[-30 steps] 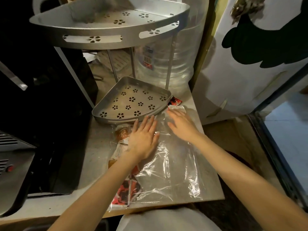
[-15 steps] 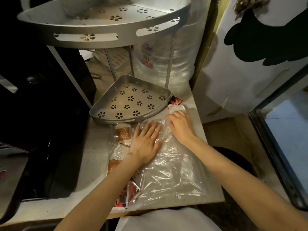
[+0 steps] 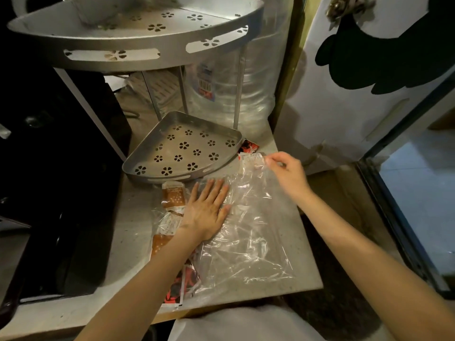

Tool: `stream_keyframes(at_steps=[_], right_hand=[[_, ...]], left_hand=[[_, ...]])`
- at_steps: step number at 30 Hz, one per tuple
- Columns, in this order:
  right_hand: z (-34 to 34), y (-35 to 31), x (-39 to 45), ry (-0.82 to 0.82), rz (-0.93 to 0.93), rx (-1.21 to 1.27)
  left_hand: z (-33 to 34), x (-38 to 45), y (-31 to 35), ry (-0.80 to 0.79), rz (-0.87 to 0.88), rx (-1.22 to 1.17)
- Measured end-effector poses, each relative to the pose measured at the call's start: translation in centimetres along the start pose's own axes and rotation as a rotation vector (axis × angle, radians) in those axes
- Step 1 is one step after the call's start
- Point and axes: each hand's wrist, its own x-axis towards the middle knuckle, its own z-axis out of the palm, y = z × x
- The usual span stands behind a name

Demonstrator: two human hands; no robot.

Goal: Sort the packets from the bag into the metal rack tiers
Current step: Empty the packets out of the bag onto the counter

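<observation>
right hand now lifted, pinching white packet, left hand spread flat on one clear bag, two rack tiers

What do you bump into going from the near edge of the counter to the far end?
Red-and-black packets → left hand flat on the clear bag → right hand pinching the bag's far edge → lower rack tier → big water bottle.
</observation>
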Motion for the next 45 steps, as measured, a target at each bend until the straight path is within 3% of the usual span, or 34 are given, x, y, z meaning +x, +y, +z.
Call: stream_keyframes(at_steps=[5,13,19,21,24,29,32,36,41,45], right_hand=[[-2.3,0.5,-0.5,0.018,0.102,0.129],[-2.4,0.7,-1.3,-0.013,0.311,0.302],[-2.0,0.5,-1.8,0.013,0.326,0.283],[-2.0,0.3,-2.3,0.034,0.219,0.111],[-1.8,-0.6,-4.4,0.023,-0.207,-0.37],[0.2,-0.9,-9.4,-0.357,-0.683,-0.788],[0.9,0.8,-10.5,-0.368,-0.765,-0.945],[1.2,1.2,-11.4,-0.243,-0.792,-0.899],[0.7,1.2,-11.7,-0.153,-0.838,-0.948],[-0.2,1.6,-11.5,-0.086,-0.866,-0.835]], left_hand=[[-0.5,-0.1,0.1,-0.001,-0.007,0.003],[-3.4,-1.6,0.9,0.371,0.0,-0.213],[-4.1,-3.4,3.8,0.078,0.154,-0.54],[-3.7,-4.1,4.5,0.023,0.164,-0.51],[-3.4,-4.8,5.4,-0.01,0.16,-0.408],[-3.2,-5.7,6.2,-0.02,0.162,-0.437],[-3.2,-6.9,5.8,0.065,0.137,-0.478],[-2.7,-8.3,5.5,0.157,0.044,-0.522],[-1.2,-9.0,5.0,0.134,-0.016,-0.477],[-0.5,-8.9,5.0,0.066,-0.026,-0.434]])
